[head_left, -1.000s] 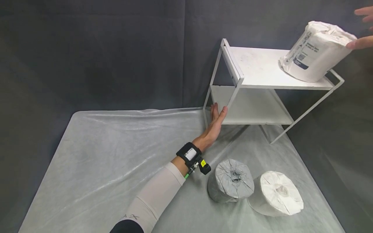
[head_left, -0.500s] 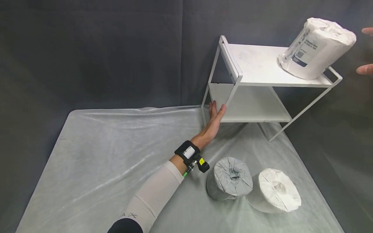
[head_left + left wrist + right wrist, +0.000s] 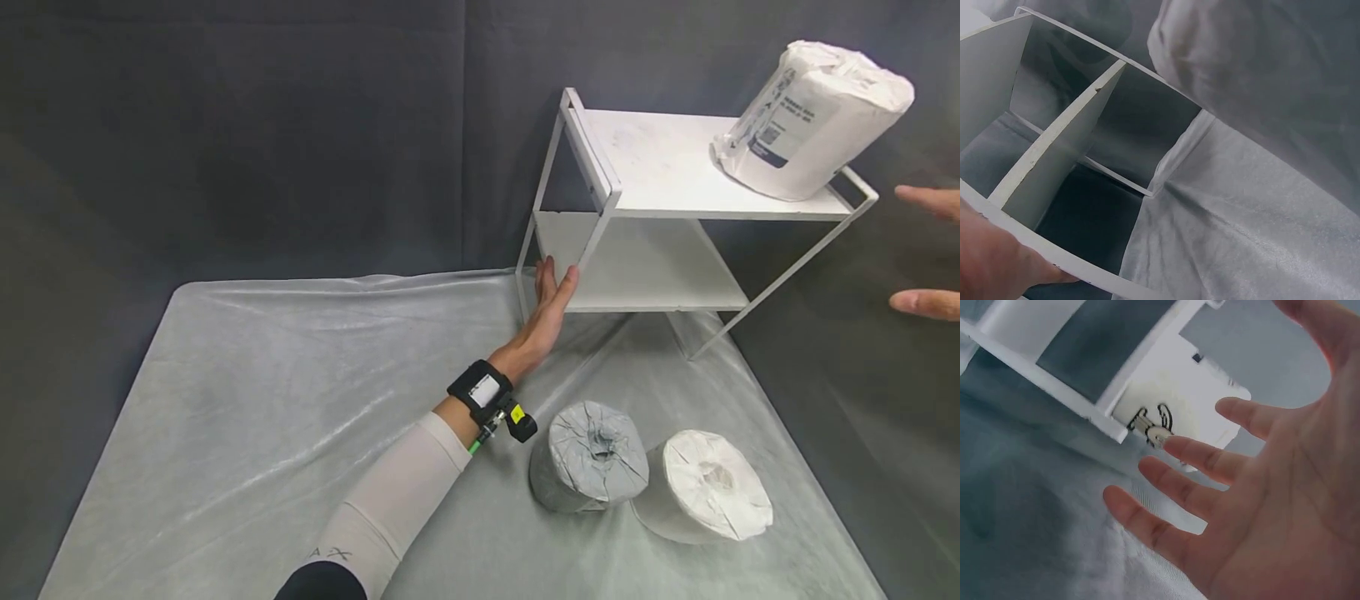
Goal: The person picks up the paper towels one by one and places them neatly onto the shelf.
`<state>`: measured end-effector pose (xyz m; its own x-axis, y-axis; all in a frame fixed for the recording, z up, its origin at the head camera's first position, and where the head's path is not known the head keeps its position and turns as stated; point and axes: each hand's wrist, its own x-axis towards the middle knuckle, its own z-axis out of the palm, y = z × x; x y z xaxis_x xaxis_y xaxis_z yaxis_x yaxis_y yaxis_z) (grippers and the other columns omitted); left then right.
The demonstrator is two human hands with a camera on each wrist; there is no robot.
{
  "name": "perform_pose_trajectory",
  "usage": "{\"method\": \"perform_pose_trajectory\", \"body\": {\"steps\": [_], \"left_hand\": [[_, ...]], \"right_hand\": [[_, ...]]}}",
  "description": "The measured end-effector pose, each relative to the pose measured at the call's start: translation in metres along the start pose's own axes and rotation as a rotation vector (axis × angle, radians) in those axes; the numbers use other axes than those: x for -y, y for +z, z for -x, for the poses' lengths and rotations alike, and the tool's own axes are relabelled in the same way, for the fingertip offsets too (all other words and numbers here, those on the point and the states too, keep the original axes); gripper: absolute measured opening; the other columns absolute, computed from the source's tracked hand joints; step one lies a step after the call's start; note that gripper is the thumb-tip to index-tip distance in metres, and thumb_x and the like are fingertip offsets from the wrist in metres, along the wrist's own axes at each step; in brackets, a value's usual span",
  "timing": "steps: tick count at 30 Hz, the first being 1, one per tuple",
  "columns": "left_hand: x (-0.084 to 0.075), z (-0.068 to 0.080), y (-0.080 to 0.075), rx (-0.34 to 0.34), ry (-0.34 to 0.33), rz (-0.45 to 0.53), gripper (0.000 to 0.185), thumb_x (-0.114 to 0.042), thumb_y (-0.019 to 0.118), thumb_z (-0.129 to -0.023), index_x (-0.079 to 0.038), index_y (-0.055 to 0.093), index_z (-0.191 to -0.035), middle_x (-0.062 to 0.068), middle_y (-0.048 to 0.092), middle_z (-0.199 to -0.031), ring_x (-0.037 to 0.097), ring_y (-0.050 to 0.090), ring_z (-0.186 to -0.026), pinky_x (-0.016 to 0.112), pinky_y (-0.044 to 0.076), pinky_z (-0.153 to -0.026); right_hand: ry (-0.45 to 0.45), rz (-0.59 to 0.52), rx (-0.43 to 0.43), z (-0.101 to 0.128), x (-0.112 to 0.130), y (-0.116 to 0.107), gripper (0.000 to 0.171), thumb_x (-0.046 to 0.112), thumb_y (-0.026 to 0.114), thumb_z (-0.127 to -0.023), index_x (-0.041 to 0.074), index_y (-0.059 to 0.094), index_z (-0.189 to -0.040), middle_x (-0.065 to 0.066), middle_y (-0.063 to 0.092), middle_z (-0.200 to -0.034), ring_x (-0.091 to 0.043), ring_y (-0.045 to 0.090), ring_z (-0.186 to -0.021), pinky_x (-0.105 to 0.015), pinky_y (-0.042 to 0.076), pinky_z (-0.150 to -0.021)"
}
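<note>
Left hand presses flat, fingers straight, against the white 2-tier shelf's front corner post. Right hand hangs spread and empty, off the shelf's right end. 1 wrapped paper roll sits tilted on the top tier; 2 rolls lie on the cloth.

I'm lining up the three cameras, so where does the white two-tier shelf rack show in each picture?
Head: the white shelf rack stands upper right on the cloth, the left hand against its front left leg.
Left wrist: the rack fills the left half, seen close from the side, with the left hand at the bottom left corner.
Right wrist: its frame crosses the top left, behind the open right hand.
Shared landmark: the rack's thin white frame bars.
</note>
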<state>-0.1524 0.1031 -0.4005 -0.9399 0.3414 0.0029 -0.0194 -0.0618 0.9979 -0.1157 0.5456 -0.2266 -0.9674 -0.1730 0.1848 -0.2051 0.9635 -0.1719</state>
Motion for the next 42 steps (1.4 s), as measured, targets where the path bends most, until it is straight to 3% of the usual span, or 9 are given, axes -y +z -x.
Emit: {"method": "perform_pose_trajectory", "body": {"steps": [5, 17, 19, 22, 25, 29, 33, 37, 42], "left_hand": [[0.002, -0.001, 0.001, -0.006, -0.002, 0.002, 0.094, -0.074, 0.027, -0.103, -0.022, -0.012, -0.171, -0.001, -0.028, -0.174, 0.022, -0.024, -0.16, 0.055, -0.006, -0.13], [0.001, -0.001, 0.001, -0.004, 0.002, -0.009, 0.095, -0.075, 0.026, -0.102, -0.022, -0.012, -0.171, -0.001, -0.027, -0.175, 0.021, -0.023, -0.161, 0.055, -0.005, -0.13], [0.0, -0.001, 0.001, 0.0, 0.003, -0.012, 0.095, -0.075, 0.026, -0.102, -0.022, -0.013, -0.171, -0.001, -0.028, -0.174, 0.021, -0.023, -0.161, 0.054, -0.005, -0.13], [0.001, -0.001, 0.001, 0.002, 0.006, -0.014, 0.096, -0.076, 0.026, -0.102, -0.021, -0.013, -0.17, 0.0, -0.028, -0.174, 0.022, -0.024, -0.161, 0.054, -0.005, -0.13], [0.001, -0.001, 0.001, 0.0, 0.004, -0.01, 0.096, -0.076, 0.027, -0.102, -0.021, -0.013, -0.17, 0.0, -0.028, -0.174, 0.021, -0.024, -0.16, 0.054, -0.006, -0.13], [0.002, -0.001, 0.001, -0.004, 0.001, -0.003, 0.096, -0.075, 0.027, -0.102, -0.021, -0.012, -0.171, -0.001, -0.028, -0.175, 0.019, -0.023, -0.16, 0.054, -0.005, -0.13], [0.001, -0.001, 0.001, 0.005, -0.005, -0.001, 0.094, -0.074, 0.027, -0.103, -0.022, -0.012, -0.171, -0.002, -0.028, -0.174, 0.019, -0.024, -0.16, 0.054, -0.004, -0.13], [0.001, -0.001, 0.001, 0.009, -0.011, -0.003, 0.094, -0.073, 0.027, -0.103, -0.023, -0.013, -0.17, -0.002, -0.029, -0.174, 0.018, -0.024, -0.16, 0.053, -0.004, -0.13], [0.0, -0.001, 0.0, -0.002, -0.008, -0.008, 0.094, -0.073, 0.027, -0.103, -0.022, -0.012, -0.171, -0.001, -0.027, -0.175, 0.018, -0.023, -0.16, 0.052, -0.004, -0.131]], "right_hand": [[-0.098, 0.026, 0.0, 0.042, 0.073, -0.003, 0.121, 0.025, 0.093, -0.077, 0.009, 0.017, -0.17, -0.032, 0.02, -0.17, -0.054, 0.013, -0.158, -0.073, 0.005, -0.124], [-0.256, -0.014, 0.008, 0.086, 0.103, 0.038, 0.124, 0.042, 0.095, -0.07, 0.017, 0.026, -0.17, -0.029, 0.033, -0.165, -0.062, 0.034, -0.142, -0.077, 0.015, -0.12], [-0.254, 0.009, 0.033, 0.092, 0.109, 0.045, 0.127, 0.045, 0.095, -0.069, 0.019, 0.023, -0.171, -0.026, 0.029, -0.169, -0.062, 0.036, -0.141, -0.081, 0.026, -0.112], [-0.251, 0.074, 0.069, 0.099, 0.117, 0.054, 0.132, 0.049, 0.097, -0.068, 0.02, 0.019, -0.171, -0.02, 0.026, -0.172, -0.057, 0.042, -0.135, -0.06, 0.057, -0.077], [-0.241, 0.094, 0.105, 0.104, 0.123, 0.06, 0.13, 0.049, 0.097, -0.07, 0.024, 0.02, -0.171, -0.013, 0.026, -0.173, -0.033, 0.059, -0.103, -0.031, 0.039, -0.046], [-0.227, 0.046, 0.142, 0.112, 0.127, 0.072, 0.124, 0.047, 0.095, -0.075, 0.026, 0.021, -0.171, -0.01, 0.027, -0.173, -0.02, 0.057, -0.092, -0.027, 0.035, -0.047], [-0.227, -0.002, 0.149, 0.118, 0.126, 0.093, 0.123, 0.047, 0.096, -0.074, 0.025, 0.023, -0.171, -0.012, 0.03, -0.171, -0.04, 0.051, -0.127, -0.043, 0.051, -0.056], [-0.234, -0.035, 0.148, 0.124, 0.127, 0.116, 0.121, 0.049, 0.096, -0.073, 0.024, 0.027, -0.17, -0.014, 0.037, -0.167, -0.042, 0.05, -0.132, -0.062, 0.055, -0.07], [-0.244, -0.09, 0.163, 0.129, 0.131, 0.138, 0.117, 0.05, 0.094, -0.075, 0.025, 0.03, -0.169, -0.013, 0.039, -0.166, -0.041, 0.049, -0.136, -0.061, 0.055, -0.071]]}}
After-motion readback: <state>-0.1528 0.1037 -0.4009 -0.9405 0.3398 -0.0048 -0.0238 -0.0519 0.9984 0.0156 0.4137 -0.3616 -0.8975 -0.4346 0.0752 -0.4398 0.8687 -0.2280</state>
